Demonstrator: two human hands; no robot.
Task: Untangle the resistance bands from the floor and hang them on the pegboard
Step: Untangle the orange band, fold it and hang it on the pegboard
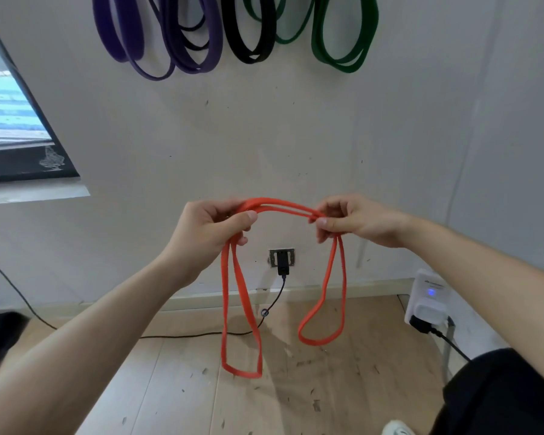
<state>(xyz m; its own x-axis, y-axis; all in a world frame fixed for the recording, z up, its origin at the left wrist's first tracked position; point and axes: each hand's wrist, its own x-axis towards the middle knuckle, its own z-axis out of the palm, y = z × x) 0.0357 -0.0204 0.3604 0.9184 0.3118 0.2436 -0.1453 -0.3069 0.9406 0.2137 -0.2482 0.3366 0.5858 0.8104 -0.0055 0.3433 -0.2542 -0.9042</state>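
Both hands pinch the orange band point(283, 206): left hand point(208, 229) closed on it w/ thumb on top, right hand point(355, 221) closed on the other end of the doubled span btwn them. Two loops hang free, clear of the floor point(201, 387), left one lower. Looks untangled already; next, I'd judge, keep strands flat, no twist, lift to wall beside the purple bands point(157, 42), black band point(248, 36) & green bands point(343, 36). Pegs out of view.

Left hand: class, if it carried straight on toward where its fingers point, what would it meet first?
The left hand points right along the orange band, so it would probably meet the right hand first; both seem level, though depth is unclear.
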